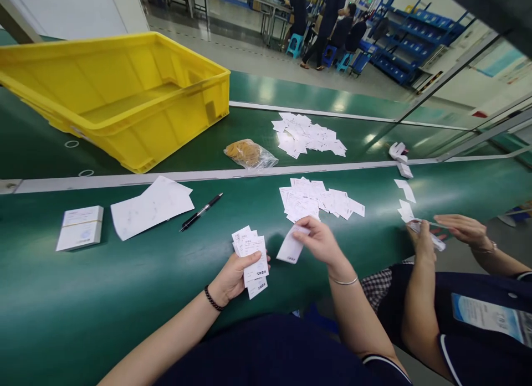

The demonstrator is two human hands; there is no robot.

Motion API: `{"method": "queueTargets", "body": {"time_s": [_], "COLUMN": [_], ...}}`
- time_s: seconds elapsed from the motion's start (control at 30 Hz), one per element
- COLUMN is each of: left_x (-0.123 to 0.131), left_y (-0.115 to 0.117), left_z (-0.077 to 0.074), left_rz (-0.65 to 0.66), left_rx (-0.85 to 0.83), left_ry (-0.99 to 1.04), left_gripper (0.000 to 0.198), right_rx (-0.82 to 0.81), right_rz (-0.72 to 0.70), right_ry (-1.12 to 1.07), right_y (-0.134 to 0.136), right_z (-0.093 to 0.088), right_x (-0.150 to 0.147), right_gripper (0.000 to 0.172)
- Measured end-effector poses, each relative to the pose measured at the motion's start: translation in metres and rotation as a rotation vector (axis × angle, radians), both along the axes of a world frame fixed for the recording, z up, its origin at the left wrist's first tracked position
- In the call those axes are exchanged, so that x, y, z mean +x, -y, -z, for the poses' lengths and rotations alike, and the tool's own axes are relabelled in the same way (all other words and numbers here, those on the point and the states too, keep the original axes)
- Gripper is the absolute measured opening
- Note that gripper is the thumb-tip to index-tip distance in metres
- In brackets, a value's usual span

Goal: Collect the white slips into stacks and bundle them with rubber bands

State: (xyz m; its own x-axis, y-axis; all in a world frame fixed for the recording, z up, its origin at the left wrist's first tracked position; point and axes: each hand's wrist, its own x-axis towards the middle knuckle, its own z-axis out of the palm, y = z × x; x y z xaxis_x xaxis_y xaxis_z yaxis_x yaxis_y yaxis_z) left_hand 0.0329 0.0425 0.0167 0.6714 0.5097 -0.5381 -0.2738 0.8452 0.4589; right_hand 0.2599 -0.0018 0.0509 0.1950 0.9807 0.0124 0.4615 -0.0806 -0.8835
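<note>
The green worktop (137,297) carries all items listed. A yellow crate (166,132) stands at far left, beyond both hands. The far heap of cards (307,135) lies past the near heap of cards (311,197), which sits just beyond the right hand (321,242). Paper sheets (152,209) lie left of a pen (202,211). The left hand (233,278) is clamped on a fanned batch of cards (257,268); the right hand's grip pinches a single card (290,248), just right of the batch.
</note>
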Motion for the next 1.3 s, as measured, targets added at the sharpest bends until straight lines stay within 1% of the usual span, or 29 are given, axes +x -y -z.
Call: {"method": "queueTargets", "body": {"time_s": [0.07, 0.1, 0.17, 0.2, 0.23, 0.3, 0.33, 0.37, 0.43, 0.5, 0.57, 0.7, 0.8, 0.83, 0.93, 0.97, 1.03, 1.1, 1.13, 1.23, 1.3], "left_x": [0.001, 0.002, 0.003, 0.003, 0.003, 0.000, -0.002, -0.004, -0.009, -0.016, -0.024, -0.038, -0.042, -0.042, -0.042, -0.042, -0.042, -0.042, -0.042, -0.043, -0.044], "left_y": [0.002, 0.004, 0.006, 0.007, 0.007, 0.006, 0.005, 0.005, 0.003, 0.002, 0.001, -0.004, -0.006, -0.007, -0.007, -0.007, -0.007, -0.007, -0.007, -0.008, -0.009], "left_z": [0.001, 0.001, 0.004, 0.006, 0.008, 0.012, 0.014, 0.016, 0.019, 0.022, 0.026, 0.033, 0.037, 0.038, 0.040, 0.041, 0.041, 0.041, 0.041, 0.040, 0.039], "left_rz": [0.007, 0.015, 0.025, 0.008, -0.026, -0.133, -0.188, -0.234, -0.277, -0.251, -0.151, 0.093, 0.185, 0.203, 0.233, 0.236, 0.235, 0.239, 0.242, 0.257, 0.266], "left_rx": [0.046, 0.076, 0.180, 0.272, 0.396, 0.725, 0.906, 1.074, 1.326, 1.449, 1.479, 1.420, 1.407, 1.405, 1.399, 1.405, 1.421, 1.425, 1.419, 1.383, 1.376], "left_ry": [0.055, 0.068, 0.049, 0.023, -0.012, -0.104, -0.152, -0.195, -0.251, -0.273, -0.291, -0.292, -0.336, -0.366, -0.439, -0.449, -0.458, -0.455, -0.452, -0.447, -0.449], "left_gripper": [0.040, 0.045, 0.047, 0.047, 0.049, 0.060, 0.069, 0.078, 0.089, 0.097, 0.104, 0.111, 0.114, 0.114, 0.110, 0.110, 0.112, 0.116, 0.117, 0.115, 0.112], "right_rx": [0.031, 0.074, 0.189, 0.236, 0.269, 0.318, 0.357, 0.413, 0.556, 0.649, 0.657, 0.578, 0.523, 0.526, 0.579, 0.588, 0.592, 0.599, 0.604, 0.603, 0.596], "right_rz": [-0.111, -0.137, -0.118, -0.109, -0.113, -0.184, -0.242, -0.294, -0.351, -0.376, -0.408, -0.480, -0.493, -0.487, -0.486, -0.492, -0.496, -0.480, -0.473, -0.483, -0.488], "right_ry": [-0.005, 0.024, 0.100, 0.127, 0.143, 0.139, 0.124, 0.102, 0.050, 0.003, -0.010, 0.080, 0.157, 0.166, 0.178, 0.190, 0.203, 0.174, 0.148, 0.098, 0.110], "right_y": [-0.002, -0.003, -0.006, -0.006, -0.006, -0.004, -0.003, -0.002, -0.001, -0.003, -0.005, -0.007, -0.007, -0.007, -0.007, -0.006, -0.006, -0.006, -0.006, -0.006, -0.006], "right_z": [0.005, 0.008, 0.015, 0.018, 0.020, 0.021, 0.021, 0.020, 0.020, 0.023, 0.028, 0.040, 0.045, 0.045, 0.045, 0.044, 0.043, 0.041, 0.040, 0.038, 0.038], "right_x": [-0.036, -0.051, -0.074, -0.081, -0.086, -0.092, -0.093, -0.095, -0.098, -0.101, -0.102, -0.100, -0.099, -0.098, -0.098, -0.097, -0.097, -0.096, -0.096, -0.095, -0.095], "right_gripper": [0.019, 0.017, 0.016, 0.026, 0.046, 0.090, 0.102, 0.104, 0.092, 0.082, 0.079, 0.079, 0.070, 0.069, 0.076, 0.075, 0.065, 0.055, 0.052, 0.055, 0.052]}}
